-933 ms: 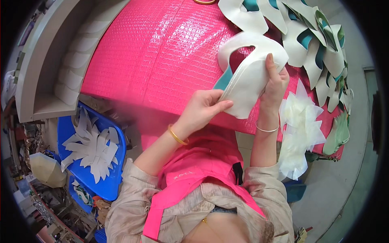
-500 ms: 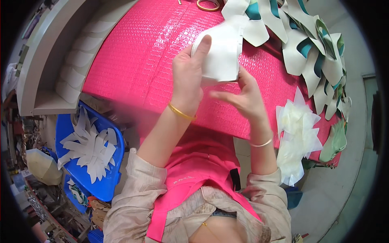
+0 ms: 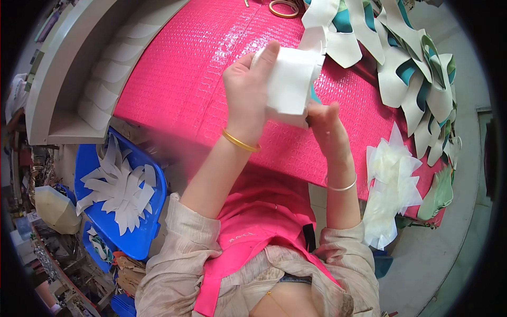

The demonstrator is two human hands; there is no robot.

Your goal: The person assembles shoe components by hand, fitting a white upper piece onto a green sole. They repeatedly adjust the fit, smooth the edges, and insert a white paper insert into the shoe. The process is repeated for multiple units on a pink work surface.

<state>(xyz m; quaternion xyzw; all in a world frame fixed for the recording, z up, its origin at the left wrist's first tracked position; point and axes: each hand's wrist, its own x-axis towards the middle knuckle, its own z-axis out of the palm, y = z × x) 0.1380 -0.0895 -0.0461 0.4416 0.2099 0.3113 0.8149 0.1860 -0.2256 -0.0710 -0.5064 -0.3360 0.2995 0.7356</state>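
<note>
A pink counter (image 3: 174, 90) is ringed by white-and-teal cutouts (image 3: 417, 79) and a blue tray (image 3: 142, 238). Above the counter, a white piece (image 3: 290, 84) is gripped by left hand (image 3: 248, 95) fingers and pinched below by the right hand (image 3: 325, 124).

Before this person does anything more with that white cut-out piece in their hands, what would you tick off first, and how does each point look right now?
1. Left hand grips the white piece: ok, thumb and fingers wrap its left edge.
2. Right hand supports it: ok, fingertips meet its lower edge.
3. Piece held off the pink table cover: ok, it is raised above the cover.
4. Piece unfolded and flat: cannot tell, it curves and the hands hide part of it.
5. Row of white and teal pieces stays apart: ok, it lies to the right, though the nearest one shows just behind the held piece.
6. Blue tray of white cut-outs within view: ok, low on the left.
</note>
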